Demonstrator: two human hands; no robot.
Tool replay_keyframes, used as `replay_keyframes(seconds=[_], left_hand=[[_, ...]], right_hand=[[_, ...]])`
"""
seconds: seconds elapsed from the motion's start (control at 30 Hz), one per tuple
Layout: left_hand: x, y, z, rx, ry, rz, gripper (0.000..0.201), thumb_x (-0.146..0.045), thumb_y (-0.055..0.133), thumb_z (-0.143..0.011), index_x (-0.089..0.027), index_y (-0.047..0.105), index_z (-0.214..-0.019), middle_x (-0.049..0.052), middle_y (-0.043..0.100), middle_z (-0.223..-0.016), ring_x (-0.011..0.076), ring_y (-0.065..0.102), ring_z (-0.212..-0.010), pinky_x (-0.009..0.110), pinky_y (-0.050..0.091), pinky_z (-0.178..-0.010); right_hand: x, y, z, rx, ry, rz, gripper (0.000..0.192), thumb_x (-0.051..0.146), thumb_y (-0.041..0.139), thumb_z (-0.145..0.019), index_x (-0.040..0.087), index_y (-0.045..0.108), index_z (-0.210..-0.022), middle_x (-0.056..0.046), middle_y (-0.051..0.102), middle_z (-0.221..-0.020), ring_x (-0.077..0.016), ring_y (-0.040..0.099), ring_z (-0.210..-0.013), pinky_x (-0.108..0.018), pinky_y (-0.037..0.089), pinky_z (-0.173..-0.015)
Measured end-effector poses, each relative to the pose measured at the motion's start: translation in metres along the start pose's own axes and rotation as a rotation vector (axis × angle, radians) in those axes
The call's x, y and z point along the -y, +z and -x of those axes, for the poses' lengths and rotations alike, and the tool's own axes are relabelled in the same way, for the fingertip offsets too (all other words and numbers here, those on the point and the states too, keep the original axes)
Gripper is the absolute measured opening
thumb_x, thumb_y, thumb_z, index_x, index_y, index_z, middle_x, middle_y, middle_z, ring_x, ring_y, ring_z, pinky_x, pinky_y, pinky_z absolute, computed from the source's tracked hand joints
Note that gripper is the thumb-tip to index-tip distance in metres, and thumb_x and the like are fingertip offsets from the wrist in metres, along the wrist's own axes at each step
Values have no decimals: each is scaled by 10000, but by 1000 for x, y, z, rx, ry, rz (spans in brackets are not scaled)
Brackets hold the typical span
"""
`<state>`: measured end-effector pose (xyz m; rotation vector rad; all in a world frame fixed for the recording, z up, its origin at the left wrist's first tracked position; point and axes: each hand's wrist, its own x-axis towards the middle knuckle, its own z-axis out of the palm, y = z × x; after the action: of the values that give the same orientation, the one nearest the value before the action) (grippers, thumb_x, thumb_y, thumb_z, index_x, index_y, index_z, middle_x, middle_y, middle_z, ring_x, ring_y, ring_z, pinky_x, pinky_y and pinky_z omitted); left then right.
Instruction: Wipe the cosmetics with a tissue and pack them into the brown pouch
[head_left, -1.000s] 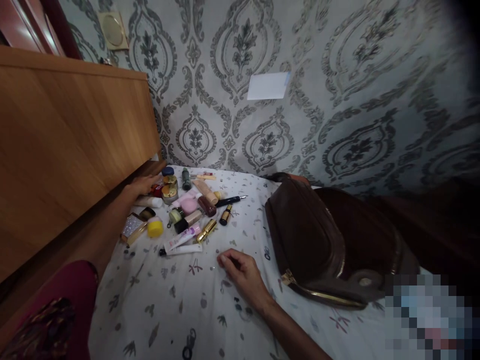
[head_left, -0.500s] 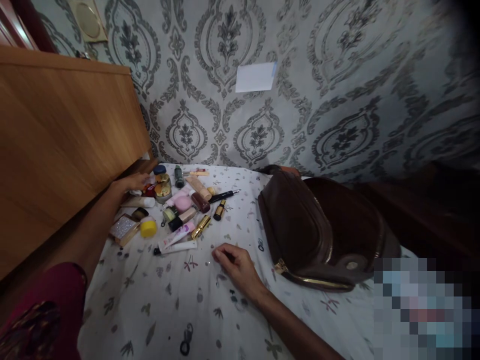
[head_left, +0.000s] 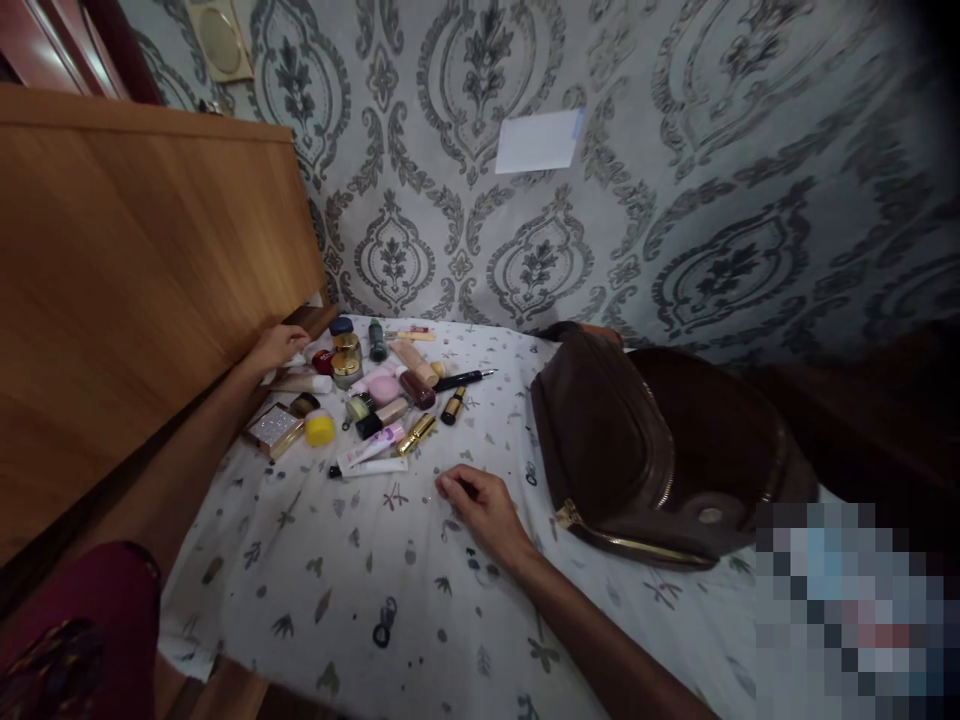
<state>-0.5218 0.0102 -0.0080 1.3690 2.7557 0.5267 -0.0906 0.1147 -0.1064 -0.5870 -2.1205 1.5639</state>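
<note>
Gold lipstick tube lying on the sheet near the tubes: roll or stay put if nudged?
The gold lipstick tube looks cylindrical and lies on its side, so a sideways nudge would probably roll it. The printed sheet is soft, which may damp that. Its shiny casing looks hard and smooth, so likely stiff and a bit slippery. The white tube close by could stop it.
</note>
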Motion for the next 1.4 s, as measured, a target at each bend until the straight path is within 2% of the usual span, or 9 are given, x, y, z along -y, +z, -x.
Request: replay_keyframes(seconds=[0.17, 0.33, 0.6, 0.73, 0.9, 1.13, 1.2, 1.3, 1.4], left_hand=[[-49, 14, 12, 95, 98, -102, 621, -687, 500, -810, -266, 643, -1243, 39, 709, -1192, 256, 628, -1081, 290, 462, -874], [-89, 26, 20, 179, 6, -263, 626, -690, 603, -736, -228, 653, -1155, 103, 725, -1071, 319, 652, -1006, 367, 477, -845], [-124, 1, 56, 43, -68, -370, 581, -692, 418, -846, -228, 610, -1137, 125, 712, -1002, 365, 662, -924, 389, 481, -689], [-143, -5, 81, -122, 73, -62, 548, -686, 534, -766, -283, 622, -1126, 36, 713, -970, 300, 651, -900, 352, 477, -714], [-197, 18, 137, 166, 270, 387, 528, -625, 585, -740, -245, 660, -1100, 28, 697, -974, 221, 618, -824, 302, 474, -702], [-246, 56, 182, 305, 299, 591, 531, -626, 599, -776, -237, 661, -1131, 2, 621, -769, 170, 545, -664, 267, 421, -571], [-252, 61, 184, 218, 197, 662, 562, -640, 551, -804, -226, 631, -1176, 0, 605, -745, 165, 527, -615, 268, 404, -529], [-266, 68, 191, -194, 110, 765, 462, -593, 425, -901, -211, 637, -1048, 37, 652, -867, 198, 610, -773, 305, 495, -670], [-282, 80, 206, -374, 361, 704, 361, -493, 400, -961, -236, 638, -1050, 62, 675, -1084, 223, 621, -1053, 355, 487, -950]], right_hand=[[1, 0, 1, 15, -11, 2, 339, 458, 518, -877, 176, 593, -704, 1, 504, -635, -121, 424, -567, -230, 334, -507], [2, 1, 0, 2, -42, -2, 311, 425, 521, -865, 178, 580, -684, 4, 513, -631, -122, 428, -583, -232, 321, -525], [3, 1, 3, -43, -88, -22, 210, 282, 563, -846, 174, 598, -669, 25, 512, -599, -103, 436, -595, -218, 323, -542], [5, 0, 3, -78, -101, -92, 155, 283, 610, -842, 205, 665, -964, -33, 646, -892, -139, 578, -771, -210, 410, -556], [22, -6, 6, 48, -104, -503, 854, 380, 847, -643, 318, 425, -1382, -86, 381, -1498, -225, 550, -1179, -250, 565, -697], [28, -25, 44, 26, 68, -806, 650, 358, 905, -566, 222, 593, -1121, -32, 609, -1169, -149, 630, -869, -284, 605, -733], [23, -28, 54, -18, 106, -928, 627, 343, 918, -553, 214, 591, -1073, -22, 634, -1102, -159, 653, -873, -311, 612, -764], [19, -29, 59, -21, 153, -1058, 632, 324, 938, -535, 193, 565, -1028, -19, 677, -983, -171, 701, -812, -309, 610, -742], [17, -29, 57, 1, 165, -1125, 600, 377, 921, -571, 191, 530, -987, -24, 705, -917, -180, 729, -766, -280, 596, -682]])
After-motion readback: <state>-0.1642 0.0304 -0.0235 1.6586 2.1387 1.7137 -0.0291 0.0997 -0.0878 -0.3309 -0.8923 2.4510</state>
